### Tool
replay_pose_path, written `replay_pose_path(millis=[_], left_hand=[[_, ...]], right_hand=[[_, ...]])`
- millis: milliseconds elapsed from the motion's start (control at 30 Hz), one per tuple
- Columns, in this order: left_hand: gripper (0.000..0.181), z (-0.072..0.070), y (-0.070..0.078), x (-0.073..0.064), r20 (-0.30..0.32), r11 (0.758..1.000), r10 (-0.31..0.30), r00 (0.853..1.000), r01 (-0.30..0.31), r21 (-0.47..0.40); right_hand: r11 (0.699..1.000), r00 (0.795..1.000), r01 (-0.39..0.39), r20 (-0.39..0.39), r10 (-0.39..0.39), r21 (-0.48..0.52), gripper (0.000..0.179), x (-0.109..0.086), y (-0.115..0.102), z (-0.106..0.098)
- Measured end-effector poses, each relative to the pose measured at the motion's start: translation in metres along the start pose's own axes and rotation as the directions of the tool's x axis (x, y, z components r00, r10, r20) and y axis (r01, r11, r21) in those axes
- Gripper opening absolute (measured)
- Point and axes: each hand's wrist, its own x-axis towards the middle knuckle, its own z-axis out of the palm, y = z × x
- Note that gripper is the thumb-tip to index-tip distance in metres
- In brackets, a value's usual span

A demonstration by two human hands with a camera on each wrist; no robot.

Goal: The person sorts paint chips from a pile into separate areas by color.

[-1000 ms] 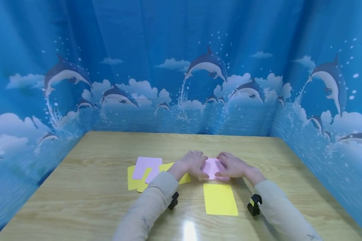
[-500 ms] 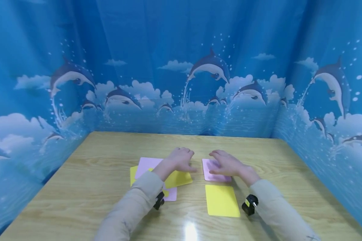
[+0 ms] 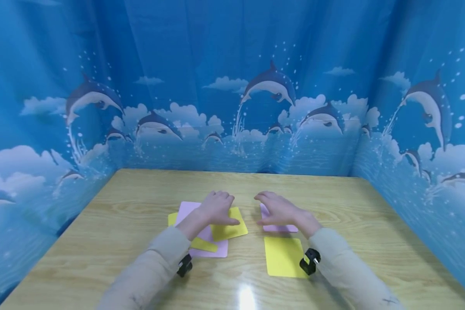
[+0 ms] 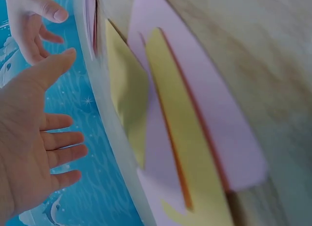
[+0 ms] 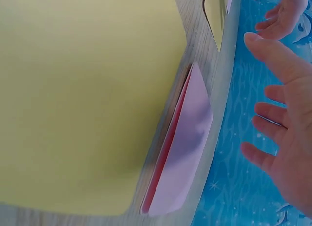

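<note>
My left hand (image 3: 215, 209) hovers over a loose spread of pink and yellow cards, its fingers relaxed and holding nothing. Beneath it show a yellow card (image 3: 236, 221) and a pink card (image 3: 187, 209), overlapping at angles. In the left wrist view the left hand (image 4: 29, 138) is spread above the table, thumb apart from the fingers. My right hand (image 3: 280, 211) is raised over the pink cards (image 3: 283, 228) at the right, partly hiding them. The right wrist view shows these pink cards (image 5: 185, 153) lying stacked, and the right hand (image 5: 292, 118) clear of them with loosely bent fingers.
Nearer the body, a yellow card (image 3: 284, 258) lies flat just below the pink stack. The wooden table (image 3: 139, 189) ends at a blue dolphin-printed curtain (image 3: 201, 56) on the back and sides. Black wrist cameras (image 3: 184, 265) hang under the forearms.
Both hands have let go of the pink cards on the right. The left hand has moved left over the spread cards; the right hand has lifted and shifted slightly left.
</note>
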Motion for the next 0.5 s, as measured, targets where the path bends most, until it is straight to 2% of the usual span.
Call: replay_pose_path(millis=[333, 500], left_hand=[[0.085, 0.01, -0.013, -0.019, 0.036, 0.998, -0.049, 0.998, 0.05, -0.036], [0.085, 0.014, -0.018, -0.027, 0.056, 0.996, -0.074, 0.996, 0.077, -0.047]], right_hand=[[0.999, 0.999, 0.032, 0.044, -0.032, 0.019, 0.08, 0.015, -0.016, 0.005], [0.997, 0.996, 0.078, 0.054, -0.077, -0.016, 0.081, 0.022, -0.023, 0.011]])
